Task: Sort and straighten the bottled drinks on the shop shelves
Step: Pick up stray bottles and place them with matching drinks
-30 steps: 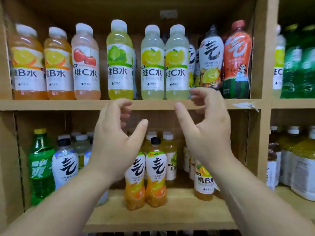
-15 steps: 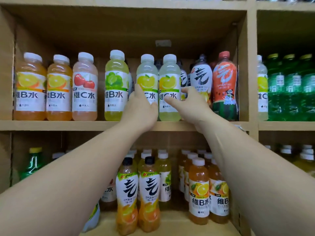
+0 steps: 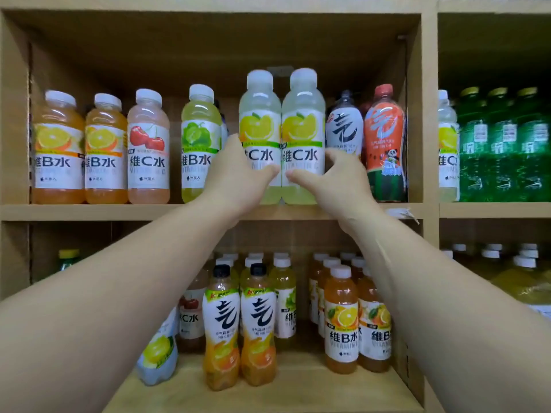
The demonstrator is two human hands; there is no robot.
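Note:
Two pale yellow lemon drink bottles stand side by side, touching, at the middle of the upper shelf. My left hand grips the left lemon bottle around its lower label. My right hand grips the right lemon bottle the same way, thumb across its front. Both bottles stand upright and appear raised slightly above their neighbours. Left of them are a green lime bottle, a pink cherry bottle and two orange bottles.
Right of the held pair stand a white-labelled dark bottle and a red watermelon bottle by the shelf's wooden divider. Green bottles fill the right bay. The lower shelf holds several mixed orange and yellow bottles.
My hands rose from in front of the lower shelf to the upper shelf and closed around the two lemon bottles, which now sit higher and nearer than before.

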